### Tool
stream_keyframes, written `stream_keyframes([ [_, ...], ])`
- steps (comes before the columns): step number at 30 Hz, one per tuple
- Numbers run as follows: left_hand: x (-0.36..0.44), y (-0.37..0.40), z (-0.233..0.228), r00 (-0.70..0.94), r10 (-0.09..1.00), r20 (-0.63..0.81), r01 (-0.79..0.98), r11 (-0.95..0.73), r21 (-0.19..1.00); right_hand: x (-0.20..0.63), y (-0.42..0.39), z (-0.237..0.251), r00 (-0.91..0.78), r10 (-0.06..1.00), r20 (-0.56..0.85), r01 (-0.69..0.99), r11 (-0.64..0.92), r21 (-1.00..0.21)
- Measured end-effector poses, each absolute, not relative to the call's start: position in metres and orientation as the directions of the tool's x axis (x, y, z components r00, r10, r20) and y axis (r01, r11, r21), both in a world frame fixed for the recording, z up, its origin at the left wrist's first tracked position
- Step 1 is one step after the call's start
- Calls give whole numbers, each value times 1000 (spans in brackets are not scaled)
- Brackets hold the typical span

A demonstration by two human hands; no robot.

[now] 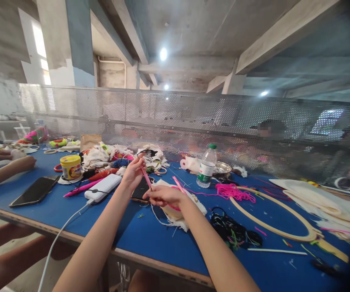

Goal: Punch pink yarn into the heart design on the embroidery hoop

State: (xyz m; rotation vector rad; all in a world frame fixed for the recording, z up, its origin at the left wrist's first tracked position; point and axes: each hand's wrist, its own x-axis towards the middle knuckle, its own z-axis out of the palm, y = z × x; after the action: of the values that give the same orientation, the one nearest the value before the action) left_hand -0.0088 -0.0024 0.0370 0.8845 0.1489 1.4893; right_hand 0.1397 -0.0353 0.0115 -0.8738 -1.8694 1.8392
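Strip (147, 178), pink, slants between my hands, over the bench (150, 243). Left hand (133, 174) pinches its upper end; right hand (168, 196) looks pinched near the lower end, over the cloth (196, 203). Best to hold light, even tension, fingertips close to the ends, wrists steady against twisting. Loose yarn (235, 192) trails towards the cloth; I'd keep it off my fingers, it could snag. Labels: bottle (207, 168) has a green one, pale characters too small to read. Tub (71, 167), yellow, printed front, unreadable too. Power bank (103, 187): no legible brand.
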Motion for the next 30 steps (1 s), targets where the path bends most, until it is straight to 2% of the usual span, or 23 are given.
stream_keyframes([
  [5,-11,-1,40,123,889,442,-805,-171,568,136,-38,12,-736,632,-244,292,-28,-956],
  [10,-11,2,40,115,901,419,-794,-170,584,133,-37,12,-759,553,-342,396,-24,-918],
  [30,-13,0,38,137,902,410,-771,-163,616,140,-35,10,-760,470,-449,469,-82,-879],
])
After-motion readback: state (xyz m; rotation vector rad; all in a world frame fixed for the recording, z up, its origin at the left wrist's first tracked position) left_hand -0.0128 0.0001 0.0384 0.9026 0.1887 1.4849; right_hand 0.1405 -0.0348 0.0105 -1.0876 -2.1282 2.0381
